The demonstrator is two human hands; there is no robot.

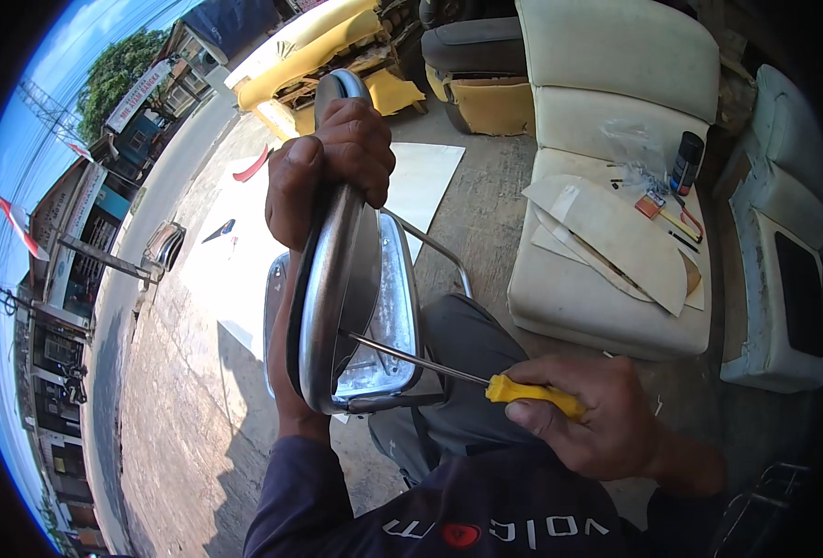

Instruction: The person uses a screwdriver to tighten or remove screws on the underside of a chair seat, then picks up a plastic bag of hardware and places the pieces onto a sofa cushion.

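Observation:
My left hand (341,153) is wrapped round the upper end of a rounded chair backrest (323,298), which has a shiny metal rim and a dark outer face. The panel stands on edge, seen nearly side-on. From the lower right, my right hand (602,418) grips the yellow handle of a screwdriver (534,395). Its long metal shaft reaches to the backrest's inner side near the lower end; shadow hides exactly what the tip touches. Behind the panel is the chair's silvery metal seat pan (394,325), with a bent tube frame (444,251).
At right, a cream car seat (560,279) carries cut pattern pieces (607,242), a dark spray can (687,163) and small tools. White sheeting (430,172) lies on the concrete, with a red curved piece (251,166) nearby. Stripped seats (327,56) stand behind; a road (109,344) runs along the left.

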